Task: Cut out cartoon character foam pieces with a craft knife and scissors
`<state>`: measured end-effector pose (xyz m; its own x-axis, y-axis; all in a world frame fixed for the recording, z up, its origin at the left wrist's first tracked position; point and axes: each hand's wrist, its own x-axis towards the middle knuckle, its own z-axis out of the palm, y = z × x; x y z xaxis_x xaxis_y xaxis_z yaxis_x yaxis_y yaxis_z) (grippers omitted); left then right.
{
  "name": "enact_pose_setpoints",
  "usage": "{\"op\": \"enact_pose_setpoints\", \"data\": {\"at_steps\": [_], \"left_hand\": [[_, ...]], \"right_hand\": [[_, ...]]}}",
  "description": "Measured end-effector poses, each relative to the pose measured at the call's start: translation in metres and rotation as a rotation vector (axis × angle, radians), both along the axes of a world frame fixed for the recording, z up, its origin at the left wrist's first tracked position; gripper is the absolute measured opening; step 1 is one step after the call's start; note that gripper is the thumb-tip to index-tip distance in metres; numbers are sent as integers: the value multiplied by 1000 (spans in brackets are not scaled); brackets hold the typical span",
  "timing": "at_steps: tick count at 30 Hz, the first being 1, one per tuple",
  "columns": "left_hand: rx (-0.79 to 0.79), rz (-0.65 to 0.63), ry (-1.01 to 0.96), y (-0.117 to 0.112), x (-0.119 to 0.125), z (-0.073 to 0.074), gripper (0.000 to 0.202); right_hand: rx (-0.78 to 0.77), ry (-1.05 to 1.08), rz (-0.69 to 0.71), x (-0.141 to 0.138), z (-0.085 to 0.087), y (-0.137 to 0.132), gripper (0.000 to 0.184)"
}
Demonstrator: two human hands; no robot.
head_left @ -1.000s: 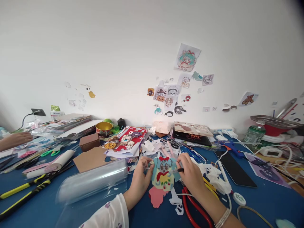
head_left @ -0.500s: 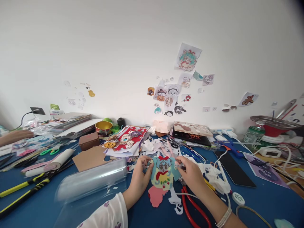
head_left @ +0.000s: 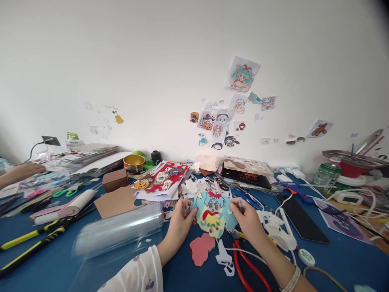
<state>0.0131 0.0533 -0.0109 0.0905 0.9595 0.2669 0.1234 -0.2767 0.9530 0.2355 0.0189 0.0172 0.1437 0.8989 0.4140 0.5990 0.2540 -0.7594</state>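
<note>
Evidently, the work is standing at a handling-and-checking step: both hands are presenting a layered cut-out (head_left: 212, 215) of a blue-haired figure, face toward the wearer. It is sitting between the hands, at the near middle of the blue table (head_left: 176, 273), apparently raised; whether its lower edge is resting on anything cannot be told.

The left hand (head_left: 179, 221) is pinching the cut-out's left edge, thumb and forefinger closing narrowly, the other fingers curling loosely. The right hand (head_left: 247, 221) is gripping the right edge with a similar narrow pinch, while a slim greyish object (head_left: 241, 205) is lying among its fingers (possibly a tool; too small to identify).

Just below, a pink piece (head_left: 200, 249) is lying loose, with a white scrap (head_left: 225, 258) beside it and red-handled pliers (head_left: 249, 267) nearby, none of them being held. In this inspector's judgement, any next move is calling for light, even pressure at both edges, since the layers are looking thin and liable to bend.
</note>
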Motion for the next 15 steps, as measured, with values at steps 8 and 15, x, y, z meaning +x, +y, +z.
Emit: {"op": "enact_pose_setpoints", "data": {"at_steps": [8,15], "left_hand": [[11,-10,-83,-3,1,-1,31],[30,-31,-110,-5,0,0,32]], "right_hand": [[-8,39,-36,0,6,-3,34],[-17,34,-82,2,9,-4,37]]}}
